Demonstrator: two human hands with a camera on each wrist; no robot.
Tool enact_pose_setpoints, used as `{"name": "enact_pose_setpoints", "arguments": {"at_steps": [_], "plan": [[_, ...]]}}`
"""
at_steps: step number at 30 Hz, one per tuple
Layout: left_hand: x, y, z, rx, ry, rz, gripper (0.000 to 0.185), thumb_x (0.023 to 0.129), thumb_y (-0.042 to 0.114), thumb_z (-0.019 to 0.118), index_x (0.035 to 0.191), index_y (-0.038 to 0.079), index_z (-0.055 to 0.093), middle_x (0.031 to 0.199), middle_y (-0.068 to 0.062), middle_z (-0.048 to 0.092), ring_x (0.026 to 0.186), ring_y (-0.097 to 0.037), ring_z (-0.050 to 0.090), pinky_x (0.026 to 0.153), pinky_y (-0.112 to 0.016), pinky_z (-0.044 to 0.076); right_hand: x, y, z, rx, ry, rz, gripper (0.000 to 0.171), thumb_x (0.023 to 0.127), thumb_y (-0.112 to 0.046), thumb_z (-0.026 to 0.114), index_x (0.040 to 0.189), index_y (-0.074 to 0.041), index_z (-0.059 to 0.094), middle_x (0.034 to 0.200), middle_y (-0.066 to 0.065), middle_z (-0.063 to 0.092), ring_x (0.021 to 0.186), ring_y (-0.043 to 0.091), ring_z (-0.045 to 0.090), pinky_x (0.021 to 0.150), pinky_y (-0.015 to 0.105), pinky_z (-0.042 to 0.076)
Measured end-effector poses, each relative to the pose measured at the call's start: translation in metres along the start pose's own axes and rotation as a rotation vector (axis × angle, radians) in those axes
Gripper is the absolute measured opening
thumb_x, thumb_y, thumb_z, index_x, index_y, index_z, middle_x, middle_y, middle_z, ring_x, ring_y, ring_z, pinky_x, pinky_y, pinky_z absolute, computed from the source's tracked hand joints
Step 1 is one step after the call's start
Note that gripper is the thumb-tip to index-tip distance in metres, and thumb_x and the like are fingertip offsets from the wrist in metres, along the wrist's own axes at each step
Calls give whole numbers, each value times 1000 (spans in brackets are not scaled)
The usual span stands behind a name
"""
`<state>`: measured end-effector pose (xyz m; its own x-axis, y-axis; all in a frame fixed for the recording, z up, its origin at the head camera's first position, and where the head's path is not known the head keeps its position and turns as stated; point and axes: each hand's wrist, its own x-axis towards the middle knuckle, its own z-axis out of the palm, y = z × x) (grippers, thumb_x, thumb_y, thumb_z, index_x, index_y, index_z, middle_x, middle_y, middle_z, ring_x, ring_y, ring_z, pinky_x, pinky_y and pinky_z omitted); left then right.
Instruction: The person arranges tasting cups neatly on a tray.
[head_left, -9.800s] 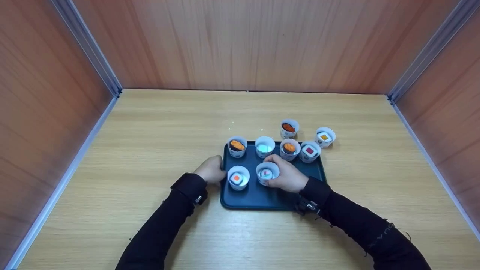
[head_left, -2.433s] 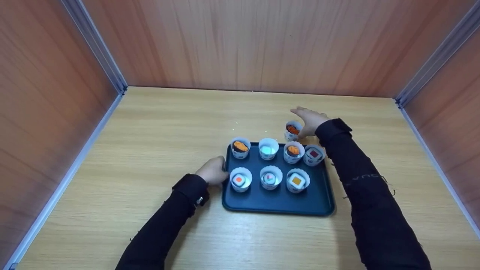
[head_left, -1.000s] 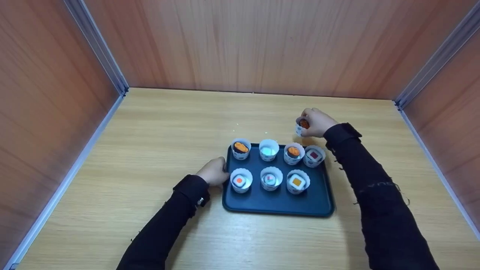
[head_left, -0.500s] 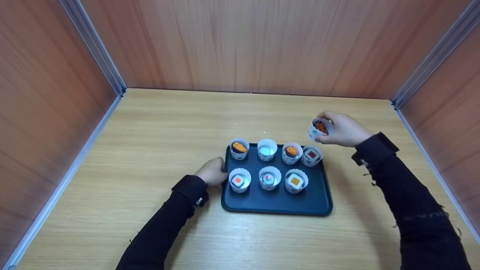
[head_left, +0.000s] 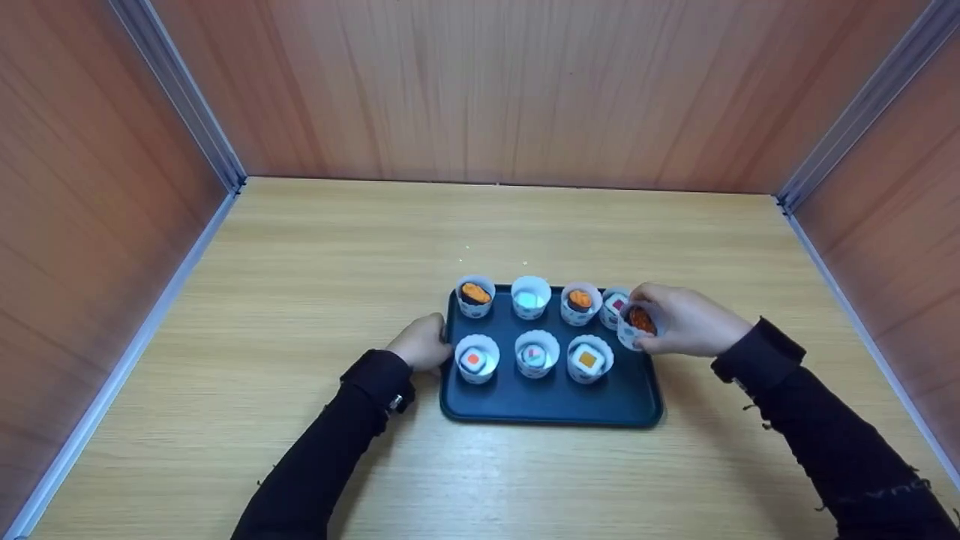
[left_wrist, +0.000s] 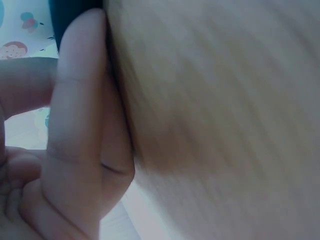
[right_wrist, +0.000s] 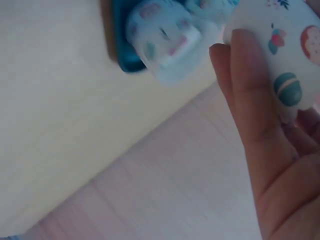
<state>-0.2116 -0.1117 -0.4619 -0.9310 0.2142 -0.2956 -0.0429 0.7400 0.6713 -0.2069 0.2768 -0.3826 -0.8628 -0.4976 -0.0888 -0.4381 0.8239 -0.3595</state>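
A dark blue tray (head_left: 551,401) lies on the wooden table and carries several white patterned paper cups with toy food pieces. In the head view my right hand (head_left: 654,322) grips one more cup (head_left: 640,321) with a dark and orange piece, at the tray's right edge beside the red-square cup (head_left: 613,304). The right wrist view shows my fingers (right_wrist: 250,110) curled round this cup (right_wrist: 285,45), with a neighbouring cup (right_wrist: 170,45) and the tray's corner (right_wrist: 120,40) behind. My left hand (head_left: 435,346) holds the tray's left edge beside a front-row cup (head_left: 476,358).
Brown wooden walls (head_left: 480,90) enclose the table (head_left: 315,255) at the back and both sides. The back row holds two orange-topped cups (head_left: 475,296) (head_left: 580,301) and a pale blue one (head_left: 530,296). The left wrist view is blurred, showing a finger (left_wrist: 75,100) against the table.
My right hand lifted the dark and orange cup from the table behind the tray, carried it right, then brought it down to the tray's right side. The left hand stayed put.
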Motion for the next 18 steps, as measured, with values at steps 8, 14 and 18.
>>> {"name": "enact_pose_setpoints", "arguments": {"at_steps": [8,14,18], "plan": [[1,0,0,-37,-32,-31,16,90,8,60,103,-1,56,87,-12,60,64,-20,63,56,-29,53,-4,9,30,36,-70,33,49,79,-21,77,122,-8,57,114,8,67,94,18,60,85,41,51],[1,0,0,-46,-36,-28,18,90,7,60,105,-3,56,88,-13,61,61,-19,63,54,-29,53,-4,11,46,51,-80,26,46,77,-19,78,118,-9,58,105,5,66,83,16,56,74,30,47],[0,1,-1,-51,-36,-32,18,91,8,60,105,-2,55,89,-14,61,62,-20,64,55,-30,53,-3,12,51,69,-88,30,46,76,-19,78,117,-10,57,100,4,65,79,16,55,70,28,46]]}}
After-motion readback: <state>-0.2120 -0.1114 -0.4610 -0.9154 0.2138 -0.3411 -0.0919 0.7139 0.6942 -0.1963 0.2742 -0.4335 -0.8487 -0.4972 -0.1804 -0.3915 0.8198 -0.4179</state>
